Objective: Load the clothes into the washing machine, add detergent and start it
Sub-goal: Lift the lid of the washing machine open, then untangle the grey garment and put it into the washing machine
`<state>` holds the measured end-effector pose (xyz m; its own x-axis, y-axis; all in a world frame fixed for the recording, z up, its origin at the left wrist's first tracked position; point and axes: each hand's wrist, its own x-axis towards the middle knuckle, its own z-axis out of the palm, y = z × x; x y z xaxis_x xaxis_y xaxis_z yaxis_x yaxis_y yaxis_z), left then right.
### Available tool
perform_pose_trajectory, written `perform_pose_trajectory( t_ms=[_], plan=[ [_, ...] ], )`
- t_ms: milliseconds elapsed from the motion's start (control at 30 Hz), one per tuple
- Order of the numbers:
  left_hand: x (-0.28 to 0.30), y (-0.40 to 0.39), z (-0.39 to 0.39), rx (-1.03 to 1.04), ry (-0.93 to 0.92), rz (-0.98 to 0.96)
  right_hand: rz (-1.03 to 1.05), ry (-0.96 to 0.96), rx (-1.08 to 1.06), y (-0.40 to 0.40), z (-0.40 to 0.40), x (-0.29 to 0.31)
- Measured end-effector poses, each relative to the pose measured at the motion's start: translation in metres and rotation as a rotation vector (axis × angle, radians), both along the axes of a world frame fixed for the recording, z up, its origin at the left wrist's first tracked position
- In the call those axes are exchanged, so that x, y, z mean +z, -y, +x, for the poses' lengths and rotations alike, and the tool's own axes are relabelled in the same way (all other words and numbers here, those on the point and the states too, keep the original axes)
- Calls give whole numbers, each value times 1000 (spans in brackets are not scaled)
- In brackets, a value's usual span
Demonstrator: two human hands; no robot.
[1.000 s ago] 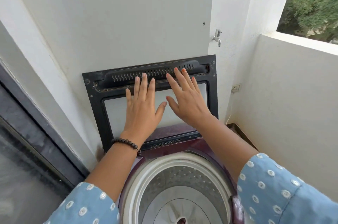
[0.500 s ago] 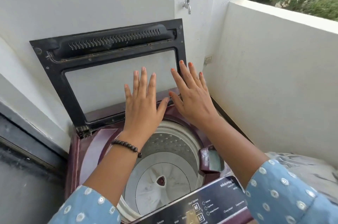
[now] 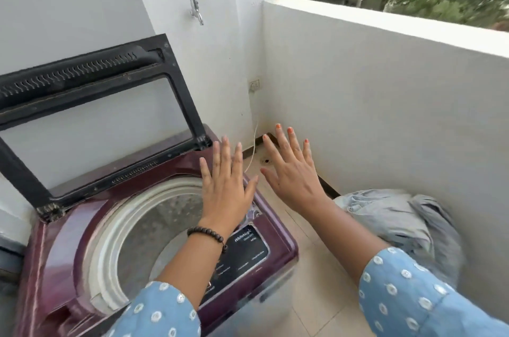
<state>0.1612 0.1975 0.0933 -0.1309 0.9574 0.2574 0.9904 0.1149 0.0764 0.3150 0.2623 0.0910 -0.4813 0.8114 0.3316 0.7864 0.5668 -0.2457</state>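
A maroon top-loading washing machine (image 3: 55,248) stands at the left with its black-framed lid (image 3: 91,105) raised against the wall. Its drum (image 3: 154,226) looks bare inside. My left hand (image 3: 225,188) hovers flat over the machine's right rim, fingers straight, holding nothing. My right hand (image 3: 292,171) is spread in the air above the tiled floor to the machine's right, also holding nothing. A heap of grey and pale blue clothes (image 3: 399,221) lies at the lower right, beside my right forearm. No detergent is in view.
A low white balcony wall (image 3: 385,88) closes the right side, with trees beyond. A metal tap (image 3: 197,11) sticks out of the pillar behind the machine. A wall socket (image 3: 254,84) with a thin cord hangs in the corner. A floor drain (image 3: 266,161) sits between my hands.
Both hands have come off the raised lid and swung right, past the machine's rim. The view has turned right and down, bringing the heap of clothes into sight.
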Motion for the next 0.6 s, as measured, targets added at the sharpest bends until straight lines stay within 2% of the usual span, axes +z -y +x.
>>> perform_pose_trajectory(
  t_ms=[267, 400, 600],
  plan=[
    [-40, -21, 133, -183, 10, -29, -59, 63, -195, 1, 146, -49],
    [-58, -34, 176, -275, 33, -76, -110, 59, -258, 1, 190, -65],
    [-99, -75, 233, -407, -34, -156, -195, 81, -392, -13, 245, -100]
  ],
)
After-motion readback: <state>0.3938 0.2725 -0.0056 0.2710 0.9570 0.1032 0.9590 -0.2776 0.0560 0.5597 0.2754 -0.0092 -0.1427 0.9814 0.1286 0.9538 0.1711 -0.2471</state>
